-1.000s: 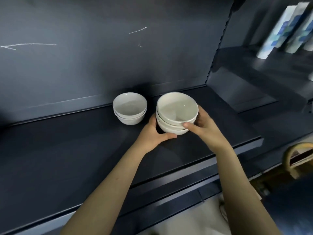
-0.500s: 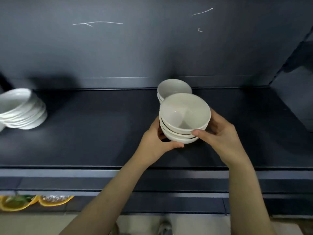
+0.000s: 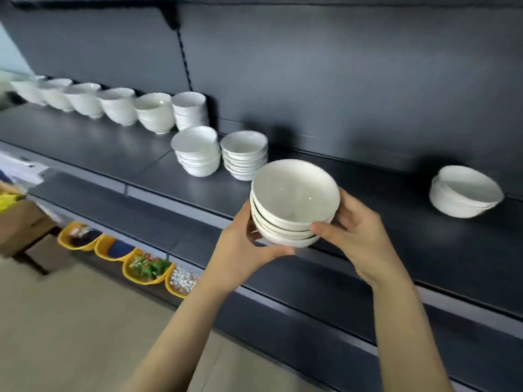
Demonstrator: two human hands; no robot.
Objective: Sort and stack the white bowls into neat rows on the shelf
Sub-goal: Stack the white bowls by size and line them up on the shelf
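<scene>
A dark shelf (image 3: pixel 113 154) runs across in front of you, with a dark back panel (image 3: pixel 339 80) behind it and a pale floor (image 3: pixel 70 321) below. Your left grip (image 3: pixel 243 250) and your right grip (image 3: pixel 356 236) hold together one stack of white bowls (image 3: pixel 291 205). The fingers of each are curled round its sides, the left thumb lies under the lowest bowl at the front, and the right thumb presses on the side of the lower bowls. The stack looks lifted clear of the shelf, above its front part, and leans a little toward you, so the inside of the top bowl shows. The bowls are plain, glossy and closely nested; at least three rims can be seen.

At the back left, a row of bowl stacks (image 3: pixel 119 108) stands along the panel, each one close to the next. Just in front of its right end stand two more stacks (image 3: pixel 198 154) side by side — near the one you hold. Well apart on the right sits a low stack (image 3: pixel 464 193), blurred. Under the shelf, yellow bins (image 3: pixel 141 267) hold mixed small goods.
</scene>
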